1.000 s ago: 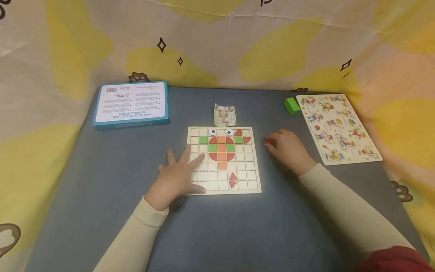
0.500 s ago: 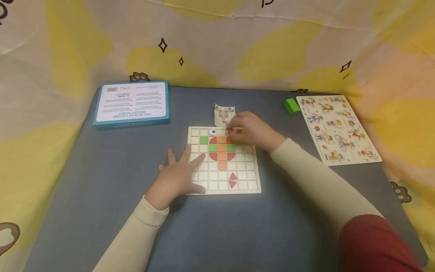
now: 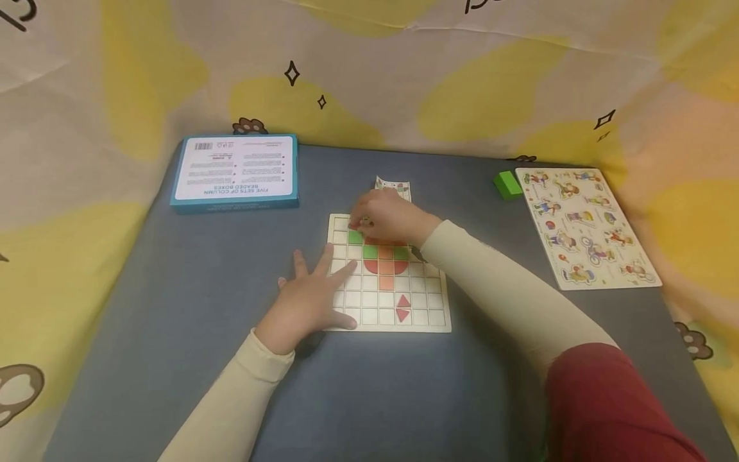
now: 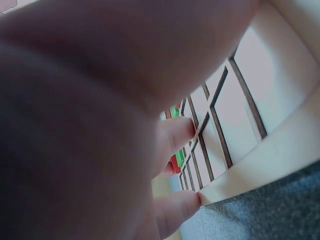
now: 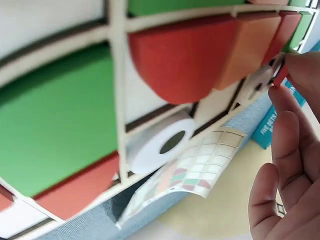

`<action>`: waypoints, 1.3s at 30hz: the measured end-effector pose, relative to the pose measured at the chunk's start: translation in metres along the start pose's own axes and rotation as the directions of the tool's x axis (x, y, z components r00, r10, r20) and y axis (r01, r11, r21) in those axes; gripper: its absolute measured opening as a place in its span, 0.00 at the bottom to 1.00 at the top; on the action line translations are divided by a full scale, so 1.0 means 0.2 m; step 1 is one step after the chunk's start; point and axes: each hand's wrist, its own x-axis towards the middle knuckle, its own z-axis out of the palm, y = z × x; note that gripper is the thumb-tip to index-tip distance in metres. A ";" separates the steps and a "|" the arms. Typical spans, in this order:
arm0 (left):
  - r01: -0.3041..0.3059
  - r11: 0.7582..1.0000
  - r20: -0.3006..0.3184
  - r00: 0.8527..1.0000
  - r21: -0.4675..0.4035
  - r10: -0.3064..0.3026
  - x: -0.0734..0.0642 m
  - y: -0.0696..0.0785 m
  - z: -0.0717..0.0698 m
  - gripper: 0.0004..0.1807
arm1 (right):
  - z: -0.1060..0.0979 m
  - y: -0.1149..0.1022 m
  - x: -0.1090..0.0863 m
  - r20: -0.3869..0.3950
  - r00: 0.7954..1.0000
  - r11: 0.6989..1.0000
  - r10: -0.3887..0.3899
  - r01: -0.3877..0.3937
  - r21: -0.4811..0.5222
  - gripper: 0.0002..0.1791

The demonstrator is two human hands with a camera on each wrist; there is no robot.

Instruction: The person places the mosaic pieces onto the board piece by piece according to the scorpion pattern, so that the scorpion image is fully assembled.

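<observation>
My left hand (image 3: 306, 298) lies with spread fingers across the left edge of a pale wooden grid board (image 3: 434, 324). At the board's far side my right hand (image 3: 389, 215) pinches a small red tile (image 5: 281, 75) between thumb and finger, right by the upper-left squares. A green tile (image 3: 355, 237) sits just below those fingertips. Orange tiles (image 3: 386, 282) form a column with red and green tiles around it. In the right wrist view a round eye disc (image 5: 162, 142) sits in the far row; the right hand hides that row in the head view. Two red triangles (image 3: 403, 300) lie lower on the board.
A curled pattern card (image 3: 398, 186) stands behind the board, partly covered by the right hand. A blue-edged box (image 3: 235, 170) lies at the back left. To the right are a green block (image 3: 508, 185) and a picture puzzle board (image 3: 589, 231).
My right hand has carried the red tile from right of the board leftward across its far rows. The left hand has stayed on the board, while the head view has shifted slightly.
</observation>
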 end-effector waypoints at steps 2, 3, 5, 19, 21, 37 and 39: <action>0.004 1.000 0.002 1.000 0.000 -0.004 0.00 0.00 0.00 0.64 | 0.00 -0.01 -0.01 0.013 1.000 0.999 -0.010 0.010 -0.038 0.11; 0.005 1.000 0.001 1.000 -0.001 -0.005 0.00 0.00 0.00 0.64 | -0.01 -0.01 -0.01 0.020 1.000 0.998 -0.012 0.013 -0.058 0.12; 0.009 1.000 0.005 1.000 -0.001 -0.009 0.00 0.00 0.00 0.64 | -0.01 -0.02 -0.02 0.027 0.999 0.995 -0.017 0.019 -0.095 0.13; 0.007 1.000 -0.003 1.000 -0.001 -0.007 -0.01 0.01 -0.01 0.64 | 0.02 -0.02 -0.04 -0.009 1.000 0.995 0.014 -0.015 -0.103 0.13; 0.007 1.000 -0.001 1.000 -0.001 -0.007 -0.01 0.01 -0.01 0.64 | 0.02 -0.02 -0.05 -0.005 1.000 0.991 0.013 -0.013 -0.132 0.16; 0.015 1.000 0.001 1.000 0.000 -0.015 -0.01 0.01 0.00 0.63 | 0.03 -0.07 -0.11 0.088 0.991 0.989 0.096 -0.085 -0.120 0.28; 0.017 1.000 0.001 1.000 -0.001 -0.017 -0.01 0.02 0.00 0.63 | 0.03 -0.05 -0.11 0.026 0.995 0.992 0.095 -0.092 -0.084 0.28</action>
